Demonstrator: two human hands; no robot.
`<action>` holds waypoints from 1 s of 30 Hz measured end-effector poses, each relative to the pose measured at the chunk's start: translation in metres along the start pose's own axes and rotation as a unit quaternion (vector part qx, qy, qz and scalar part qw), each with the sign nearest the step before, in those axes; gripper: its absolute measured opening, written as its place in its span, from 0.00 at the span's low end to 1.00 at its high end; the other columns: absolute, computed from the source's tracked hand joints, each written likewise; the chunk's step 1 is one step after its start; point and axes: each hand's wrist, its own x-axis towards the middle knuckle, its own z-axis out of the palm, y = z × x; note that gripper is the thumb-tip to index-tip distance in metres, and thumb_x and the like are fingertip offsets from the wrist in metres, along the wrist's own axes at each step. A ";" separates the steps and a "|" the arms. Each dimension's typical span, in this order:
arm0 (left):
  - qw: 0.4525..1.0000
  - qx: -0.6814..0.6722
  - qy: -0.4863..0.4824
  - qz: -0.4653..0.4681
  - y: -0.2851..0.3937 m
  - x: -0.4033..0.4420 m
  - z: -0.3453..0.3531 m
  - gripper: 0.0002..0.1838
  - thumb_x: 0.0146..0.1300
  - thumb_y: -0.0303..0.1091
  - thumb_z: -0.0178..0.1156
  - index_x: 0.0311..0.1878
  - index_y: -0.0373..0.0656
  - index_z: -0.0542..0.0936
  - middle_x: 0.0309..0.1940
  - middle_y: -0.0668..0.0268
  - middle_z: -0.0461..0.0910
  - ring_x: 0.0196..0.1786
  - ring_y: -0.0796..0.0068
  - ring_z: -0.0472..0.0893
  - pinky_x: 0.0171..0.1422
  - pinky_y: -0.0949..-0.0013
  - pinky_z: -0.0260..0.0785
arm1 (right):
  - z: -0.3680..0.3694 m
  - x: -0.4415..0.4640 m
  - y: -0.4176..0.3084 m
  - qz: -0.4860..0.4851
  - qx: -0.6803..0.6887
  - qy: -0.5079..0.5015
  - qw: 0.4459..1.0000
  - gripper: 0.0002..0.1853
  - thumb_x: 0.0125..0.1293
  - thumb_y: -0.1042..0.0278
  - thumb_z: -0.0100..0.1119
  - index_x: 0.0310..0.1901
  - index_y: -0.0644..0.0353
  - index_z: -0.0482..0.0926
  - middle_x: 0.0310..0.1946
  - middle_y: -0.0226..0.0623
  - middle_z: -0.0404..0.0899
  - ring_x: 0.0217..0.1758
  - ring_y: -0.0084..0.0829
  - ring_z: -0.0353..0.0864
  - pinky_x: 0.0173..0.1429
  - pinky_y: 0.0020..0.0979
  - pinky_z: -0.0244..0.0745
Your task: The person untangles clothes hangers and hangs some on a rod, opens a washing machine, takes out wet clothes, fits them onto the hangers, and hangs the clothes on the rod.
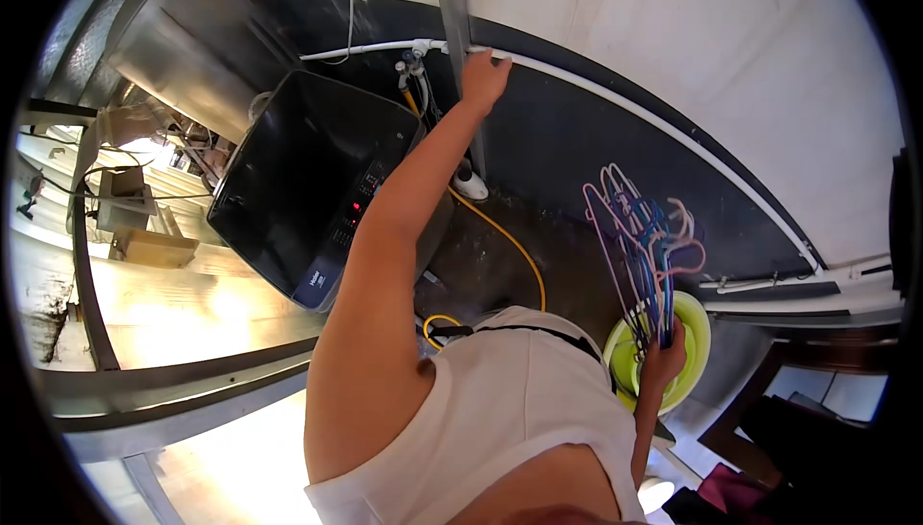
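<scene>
My left arm stretches forward, and my left hand (486, 81) is at the white pipe (577, 87) where it passes a metal post (452, 6). Its fingers are foreshortened, so whether they grip the pipe or only overlap it is unclear. Low on the right, my right hand (665, 357) is closed around a bunch of clothes hangers (642, 246) in blue, pink and white, their ends fanning upward. Beneath that hand is a lime-green basin (699, 337), partly covered by the hangers and hand.
A black top-loading washing machine (308, 169) with lit red indicators stands at the left. From near the taps (411, 68), a yellow hose (514, 241) curves over the dark wet floor (481, 275). Boxes (154, 248) lie further left. Dark cloth (798, 438) is at the lower right.
</scene>
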 end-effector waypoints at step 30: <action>0.777 0.589 -0.186 0.119 -0.336 0.171 -0.087 0.23 0.60 0.56 0.59 0.46 0.46 0.84 0.40 0.53 0.85 0.45 0.52 0.85 0.48 0.53 0.76 | -0.006 0.018 -0.025 0.024 -0.044 -0.010 0.999 0.25 0.49 0.81 0.64 0.53 0.55 0.81 0.42 0.44 0.84 0.45 0.44 0.85 0.50 0.37 0.78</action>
